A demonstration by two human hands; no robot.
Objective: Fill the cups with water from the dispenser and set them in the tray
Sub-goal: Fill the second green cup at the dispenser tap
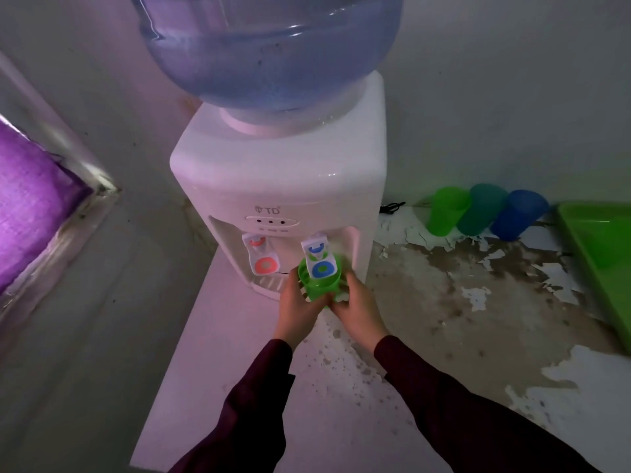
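Observation:
A white water dispenser [280,186] with a large blue bottle [269,49] on top stands on the counter. I hold a bright green cup [319,286] up under its blue tap [320,259], with the tap lever reaching into the cup's mouth. My left hand [296,307] grips the cup's left side and my right hand [355,307] grips its right side. The red tap [262,256] sits free to the left. Three more cups stand upside down by the wall: green [445,211], teal [481,209] and blue [517,215]. A green tray [601,247] lies at the right edge.
The counter [444,302] has peeling, stained paint on its right part and ends at a left edge beside the dispenser. A black cable [392,207] lies behind the dispenser. A purple-lit window [30,203] is on the left wall.

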